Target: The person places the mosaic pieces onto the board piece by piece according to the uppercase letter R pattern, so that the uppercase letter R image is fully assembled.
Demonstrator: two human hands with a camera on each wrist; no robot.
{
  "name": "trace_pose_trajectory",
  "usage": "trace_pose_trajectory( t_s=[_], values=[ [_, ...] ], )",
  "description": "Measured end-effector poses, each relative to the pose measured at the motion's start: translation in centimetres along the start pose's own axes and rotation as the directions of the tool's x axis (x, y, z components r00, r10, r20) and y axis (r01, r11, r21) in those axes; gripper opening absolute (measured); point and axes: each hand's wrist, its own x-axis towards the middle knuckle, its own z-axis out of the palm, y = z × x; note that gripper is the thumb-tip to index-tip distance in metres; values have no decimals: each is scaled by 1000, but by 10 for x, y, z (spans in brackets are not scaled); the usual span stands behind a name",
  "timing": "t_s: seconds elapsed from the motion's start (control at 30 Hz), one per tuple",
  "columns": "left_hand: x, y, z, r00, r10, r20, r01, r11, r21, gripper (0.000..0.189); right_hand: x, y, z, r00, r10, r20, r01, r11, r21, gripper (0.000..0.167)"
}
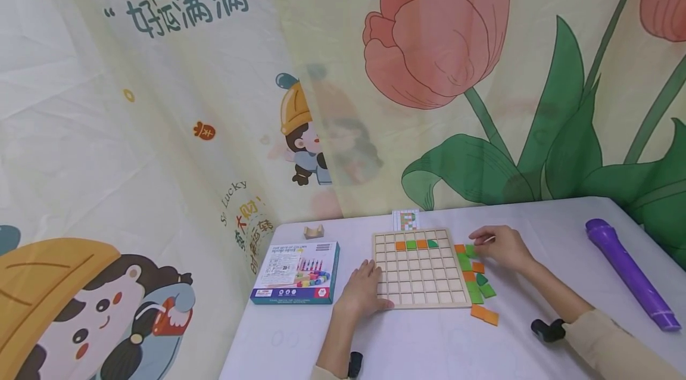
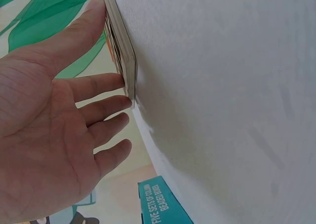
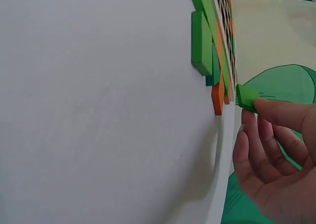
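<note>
A wooden grid board lies on the table, with a short row of orange and green tiles in its upper squares. My left hand rests against the board's left side, fingers extended; the left wrist view shows its thumb and fingertips touching the board's edge. Beyond the board's right side, my right hand pinches a small green tile between thumb and fingers, raised off the table. Loose green and orange tiles lie close along that side, below this hand.
A boxed set lies left of the board, with a small wooden piece behind it. A printed pattern card sits at the board's far edge. At the far right lies a purple tube. A printed curtain hangs behind the table.
</note>
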Motion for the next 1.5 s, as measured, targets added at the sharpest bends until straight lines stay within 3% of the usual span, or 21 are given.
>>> trace_pose_trajectory(
  t_s=[0.3,0.73,1.13,1.5],
  values=[
    [0,0,-4,1000,-7,3,7,1000,-6,87,11,-11,12,1000,0,-9,1,999,49,24],
    [0,0,-6,1000,-2,5,2,1000,-9,87,27,-23,31,998,10,55,-15,996,90,21],
    [1,0,-6,1000,15,1,-15,1000,12,89,34,-28,46,994,-65,88,60,997,56,20],
    [0,-1,-2,1000,16,1,-16,1000,23,89,37,-31,61,993,-80,87,81,997,-3,14]
  ],
)
